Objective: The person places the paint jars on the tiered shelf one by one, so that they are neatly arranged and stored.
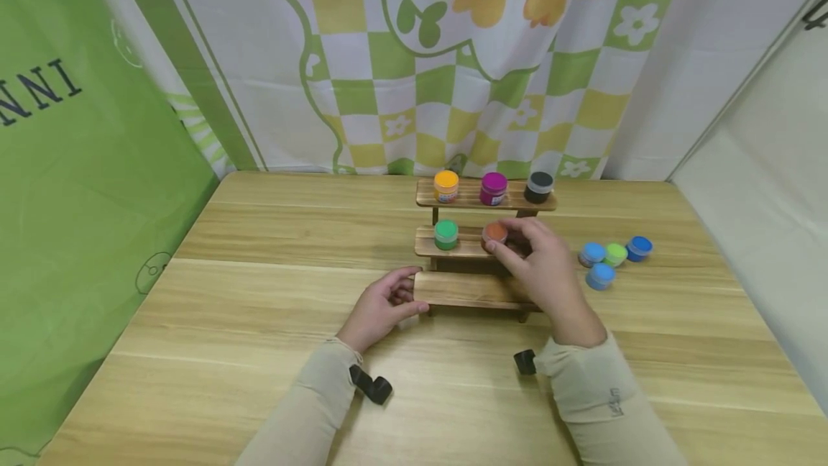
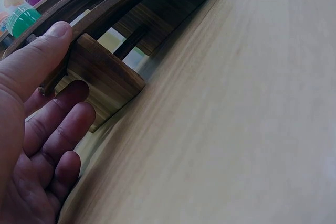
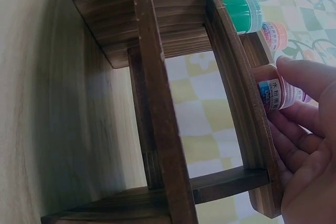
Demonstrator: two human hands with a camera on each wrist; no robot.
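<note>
A three-tier wooden stand (image 1: pixel 479 290) stands on the table. My left hand (image 1: pixel 382 308) grips the left end of its lowest step, with the thumb at the front edge in the left wrist view. Between thumb and fingers, my right hand (image 1: pixel 550 265) pinches a brown-orange paint jar (image 1: pixel 494 234) at the middle step; the right wrist view shows the label of this paint jar (image 3: pixel 271 94). To its left on that step is a green paint jar (image 1: pixel 445 234). The top step bears a yellow-orange jar (image 1: pixel 446 186), a purple jar (image 1: pixel 494 188) and a black jar (image 1: pixel 538 187).
Right of the stand, several jars are grouped on the wooden table (image 1: pixel 194 351): light blue ones (image 1: pixel 601 277), a lime-green one (image 1: pixel 615 254) and a dark blue one (image 1: pixel 639 249). A patterned curtain (image 1: pixel 453 92) hangs behind the table, and green fabric (image 1: pixel 84 200) along the left.
</note>
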